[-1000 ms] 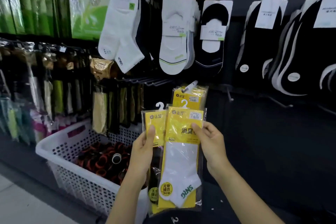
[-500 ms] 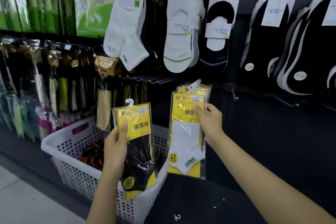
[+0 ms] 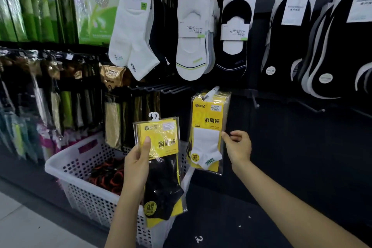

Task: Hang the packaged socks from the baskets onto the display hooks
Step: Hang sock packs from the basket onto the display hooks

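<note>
Over the white basket (image 3: 66,164), left hand (image 3: 136,159) grips a black-sock packet (image 3: 161,167), thumb on its yellow card (image 3: 161,137). Further right, the white-sock packet (image 3: 207,133) hangs on the display hook (image 3: 213,90); right hand (image 3: 239,147) sits just beside its edge, fingers loose, holding nothing.

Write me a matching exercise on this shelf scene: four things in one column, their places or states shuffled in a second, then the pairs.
Column one
1. black-sock pack
2. white-sock pack
3. white basket
4. right hand

Column two
A. low at the left of the view
B. hanging on a display hook
C. just right of the hung pack
D. gripped by the left hand

Pairs: 1-D, 2-B, 3-A, 4-C
</note>
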Demonstrator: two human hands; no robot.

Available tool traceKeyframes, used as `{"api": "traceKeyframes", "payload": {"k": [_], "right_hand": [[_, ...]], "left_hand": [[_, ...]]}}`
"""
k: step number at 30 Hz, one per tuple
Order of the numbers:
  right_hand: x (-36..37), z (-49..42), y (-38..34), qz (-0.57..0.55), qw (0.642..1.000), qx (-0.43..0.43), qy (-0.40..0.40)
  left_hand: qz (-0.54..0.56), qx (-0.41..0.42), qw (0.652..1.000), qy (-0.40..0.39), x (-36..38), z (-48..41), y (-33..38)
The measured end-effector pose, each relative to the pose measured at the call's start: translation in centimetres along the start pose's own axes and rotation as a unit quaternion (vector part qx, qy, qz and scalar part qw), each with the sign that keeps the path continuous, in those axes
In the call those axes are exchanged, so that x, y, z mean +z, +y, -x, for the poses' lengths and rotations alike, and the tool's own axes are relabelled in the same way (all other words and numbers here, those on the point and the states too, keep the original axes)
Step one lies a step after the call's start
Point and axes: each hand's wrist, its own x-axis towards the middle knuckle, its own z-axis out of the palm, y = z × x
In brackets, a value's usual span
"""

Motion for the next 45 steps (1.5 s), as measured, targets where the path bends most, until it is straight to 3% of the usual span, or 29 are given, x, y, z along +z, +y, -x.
{"api": "traceKeyframes", "payload": {"k": [5,7,16,21,27,35,42,45], "right_hand": [[-0.6,5.0,-1.4,-0.047,0.969,-0.035,-0.240],[-0.6,6.4,-1.7,-0.069,0.959,-0.058,-0.269],[-1.9,5.4,-2.3,-0.122,0.972,-0.041,-0.195],[-2.0,2.5,-4.3,-0.102,0.985,-0.065,-0.126],[-0.1,0.5,-5.3,-0.038,0.985,-0.102,-0.135],[2.0,-0.8,-4.2,-0.017,0.991,-0.062,-0.114],[0.4,-0.8,-1.5,0.034,0.999,-0.009,-0.032],[-0.4,0.8,-1.0,0.034,0.997,-0.016,-0.063]], "left_hand": [[0.056,0.008,0.997,-0.047,2.4,1.0,0.9],[0.079,-0.010,0.995,-0.066,3.3,1.4,1.0],[0.080,-0.057,0.995,-0.025,3.7,1.8,1.5],[0.038,-0.026,0.999,0.013,2.1,1.1,1.7],[0.023,0.007,0.999,0.032,0.7,0.7,2.2],[0.029,0.017,0.999,0.021,1.1,0.7,2.1],[0.033,0.014,0.999,-0.003,1.3,0.7,1.9],[0.032,0.004,0.999,-0.019,1.5,0.7,1.7]]}}
